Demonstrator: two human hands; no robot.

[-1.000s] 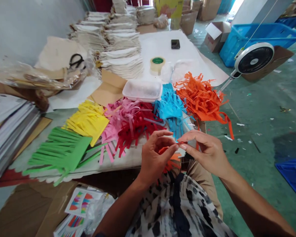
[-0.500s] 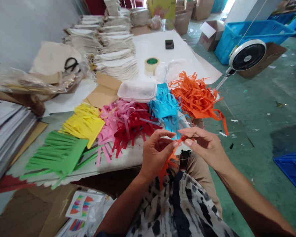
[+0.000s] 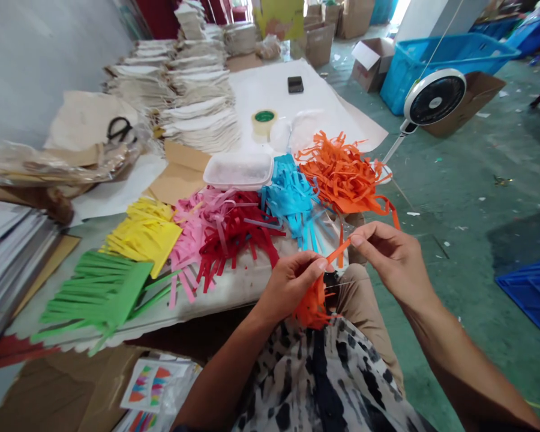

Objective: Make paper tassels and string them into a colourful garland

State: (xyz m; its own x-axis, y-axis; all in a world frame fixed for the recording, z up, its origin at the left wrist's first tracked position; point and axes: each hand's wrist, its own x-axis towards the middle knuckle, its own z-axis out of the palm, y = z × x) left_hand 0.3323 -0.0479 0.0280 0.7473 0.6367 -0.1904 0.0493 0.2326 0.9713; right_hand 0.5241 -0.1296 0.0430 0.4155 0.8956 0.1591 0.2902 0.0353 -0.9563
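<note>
Left hand [image 3: 292, 285] is closed, thumb pressed against the forefinger, gripping an orange paper bunch [image 3: 312, 307] that hangs below it over the person's lap. Right hand [image 3: 393, 258] is also pinched shut, thumb and forefinger nipping the far end of an orange strip [image 3: 337, 251]. The strip runs taut and slanting from the left thumb up to the right fingertips, and the other right fingers are loosely curled. Both hands sit well in front of the plastic box [image 3: 238, 170], on the person's side of it and past the table edge. Just right of the box lies the blue paper pile [image 3: 290, 195], and right of that the orange paper pile [image 3: 342, 174]. Touching the box on its near side are the red paper pile [image 3: 234, 234] and the pink paper pile [image 3: 191, 243]. Left of the box and nearer the person come the yellow paper pile [image 3: 146, 231] and then the green paper pile [image 3: 101, 288]. Behind the box stands a tape roll [image 3: 263, 120], with a phone [image 3: 295, 84] farther back. Scissors [image 3: 119, 128] lie far to the box's left.
</note>
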